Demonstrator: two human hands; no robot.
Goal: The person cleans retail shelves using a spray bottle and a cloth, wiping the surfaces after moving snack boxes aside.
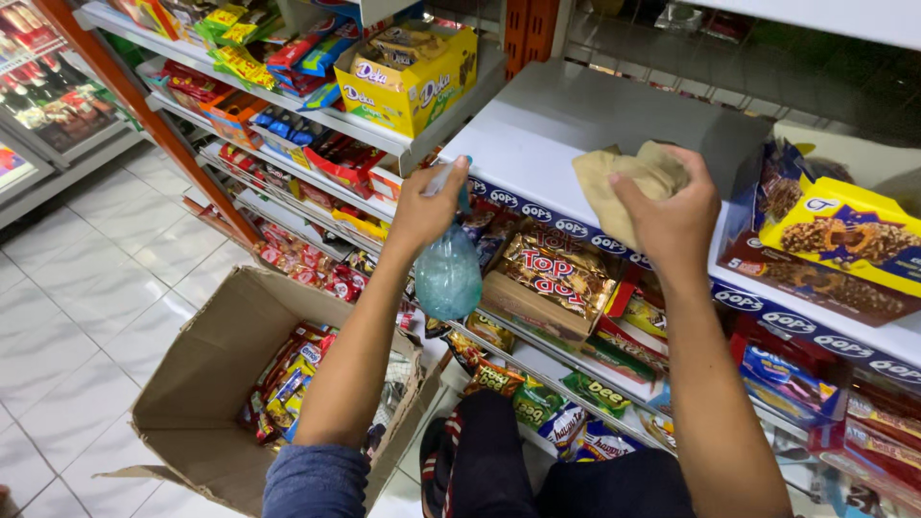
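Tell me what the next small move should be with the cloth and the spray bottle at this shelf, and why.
Probably sweep the tan cloth under the right hand leftward across the bare white shelf. That stretch is cleared of snack boxes, and the left hand holds the spray bottle tilted down, off the surface.

Bright even overhead store light; soft shadows under shelves; wide-angle bending at edges; slight softness throughout.

Matt tan cloth [628,182], translucent plastic spray bottle [447,273], smooth white shelf [576,120].
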